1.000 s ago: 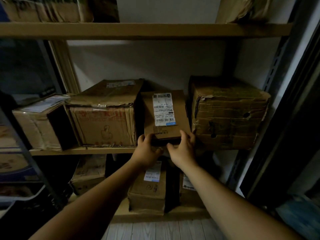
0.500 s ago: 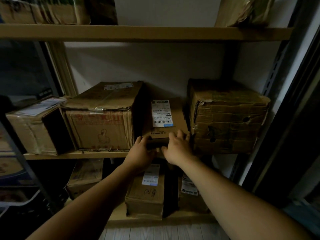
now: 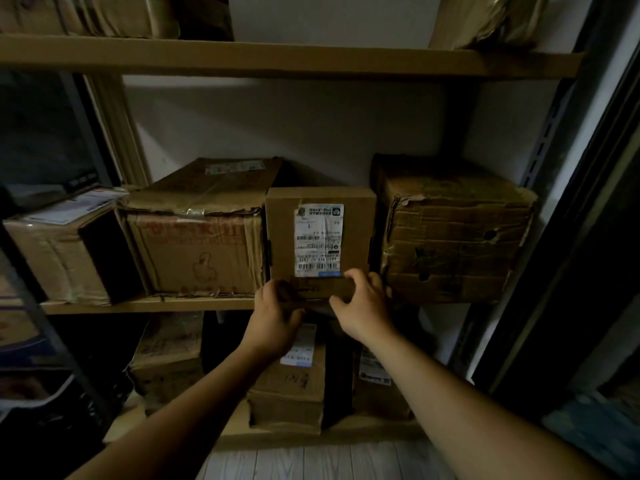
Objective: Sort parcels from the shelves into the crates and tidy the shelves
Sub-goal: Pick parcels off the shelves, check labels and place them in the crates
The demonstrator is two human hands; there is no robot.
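Note:
A small brown parcel [image 3: 320,202] with a white shipping label stands upright on the middle shelf [image 3: 149,305], between a large worn carton [image 3: 197,251] on its left and a battered carton [image 3: 450,237] on its right. My left hand [image 3: 277,315] grips the parcel's lower left corner. My right hand [image 3: 363,304] holds its lower right edge, fingers curled over the front.
Another carton [image 3: 59,251] sits at the shelf's far left. Below, several labelled parcels [image 3: 291,382] stand on the bottom shelf. The top shelf [image 3: 277,60] carries more boxes. A dark metal upright [image 3: 540,143] bounds the right side; wooden floor [image 3: 311,462] lies beneath.
The small parcel was leaning back; both hands have tipped it upright and drawn it to the shelf's front edge, level with the cartons beside it.

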